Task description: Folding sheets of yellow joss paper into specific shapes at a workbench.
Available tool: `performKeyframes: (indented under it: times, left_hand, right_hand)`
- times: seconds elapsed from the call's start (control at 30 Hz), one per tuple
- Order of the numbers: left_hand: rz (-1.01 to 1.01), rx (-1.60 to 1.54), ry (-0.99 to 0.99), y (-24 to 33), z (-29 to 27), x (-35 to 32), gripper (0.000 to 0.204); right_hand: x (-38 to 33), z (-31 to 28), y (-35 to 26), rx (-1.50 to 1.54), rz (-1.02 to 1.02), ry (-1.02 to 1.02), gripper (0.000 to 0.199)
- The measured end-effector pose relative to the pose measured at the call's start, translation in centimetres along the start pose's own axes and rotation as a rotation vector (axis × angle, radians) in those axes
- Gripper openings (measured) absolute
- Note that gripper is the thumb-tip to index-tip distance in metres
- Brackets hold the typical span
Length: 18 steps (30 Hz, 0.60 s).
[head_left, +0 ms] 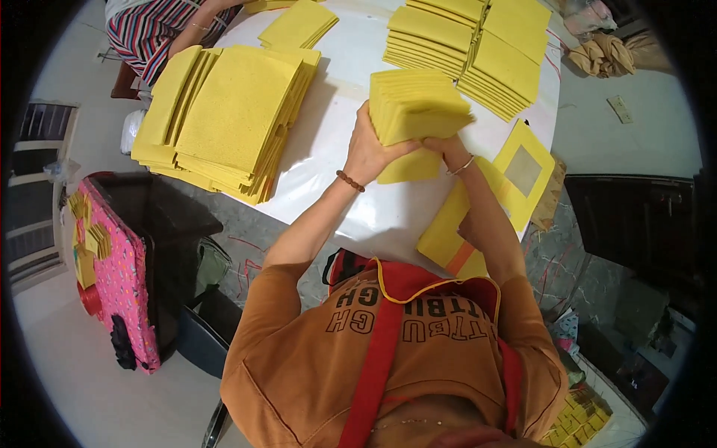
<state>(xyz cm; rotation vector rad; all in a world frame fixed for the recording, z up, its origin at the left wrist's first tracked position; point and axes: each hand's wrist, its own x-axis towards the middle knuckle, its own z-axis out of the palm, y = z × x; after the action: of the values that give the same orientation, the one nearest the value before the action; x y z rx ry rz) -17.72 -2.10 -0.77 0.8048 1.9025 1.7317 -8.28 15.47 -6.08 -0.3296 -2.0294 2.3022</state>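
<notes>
The white-covered table point(328, 168) bears a broad yellow paper stack point(231, 104) by its left edge and yellow paper bundles point(508, 56) by its far right corner, while, in from the near edge, a thick rectangular yellow paper block point(411, 97) is clasped by the fingers of left hand point(364, 147) and right hand point(450, 151).

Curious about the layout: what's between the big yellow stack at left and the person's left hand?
Only white tabletop, partly shadowed, shows between the yellow stack and the left hand in the head view.
</notes>
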Motion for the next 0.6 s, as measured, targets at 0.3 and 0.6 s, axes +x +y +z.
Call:
performKeyframes:
  times: [0.3,0.6]
  left_hand:
    - [0.092,-0.014,-0.328,8.4,0.7,-3.3,0.062]
    - [0.167,0.12,-0.316,10.8,2.4,-5.6,0.057]
  right_hand:
    - [-8.1,2.6,0.4,0.945,-0.126,-0.082,0.055]
    - [-12.4,4.0,-0.6,1.019,-0.074,0.048,0.056]
